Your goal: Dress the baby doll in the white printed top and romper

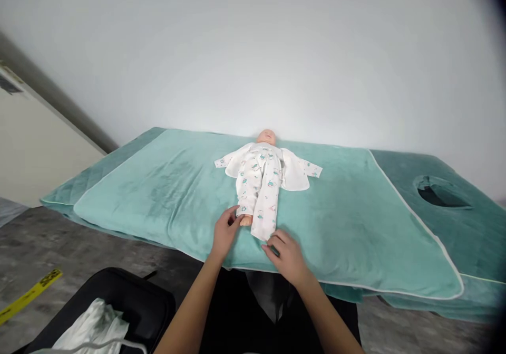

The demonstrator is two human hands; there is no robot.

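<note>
A baby doll (268,136) lies on its back, head toward the wall. White printed baby trousers (256,177) cover its legs, and a white top (297,173) lies spread open beneath, sleeves out to both sides. My left hand (225,233) is closed at the cuff of the left trouser leg, thumb and fingertips on the fabric; a bare doll foot (246,220) pokes out there. At the longer right leg's hem, my right hand (288,255) grips the cuff corner between thumb and fingers. No foot shows at that end.
The doll rests on a green sheet (340,222) over a massage bed with a face hole (440,191) at the right. A white wall (253,53) runs behind. At lower left, a black chair (146,301) carries crumpled white cloth (97,322); yellow tape (31,293) marks the floor.
</note>
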